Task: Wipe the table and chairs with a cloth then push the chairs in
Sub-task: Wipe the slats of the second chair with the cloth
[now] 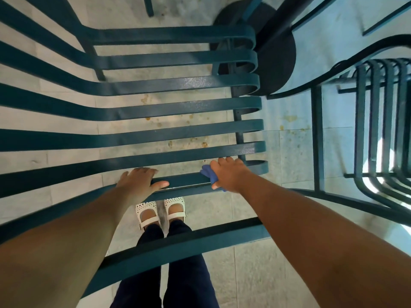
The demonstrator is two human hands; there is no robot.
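pale floor tiles (255,263) with brownish stains fill the space below, seen through the teal slats of a chair (178,105) viewed from above. beyond the right hand, a dark round base (282,63) stands on the floor, and further out to that hand's right sits a second chair (378,121) of curved teal bars. daylight falls bluish on the tiles there.

the left hand (139,182) rests on a near slat, fingers curled over its far edge and thumb lying along the top, holding nothing else. the right hand (229,174) is on the same slat, near its rounded end, closed down on a blue cloth (209,175); the cloth is bunched under the palm and shows only at the thumb side, between the two hands. the hands lie well apart along the slat.

just below the left hand, through the gap, are two white shoes (160,211) and dark trousers (178,274).
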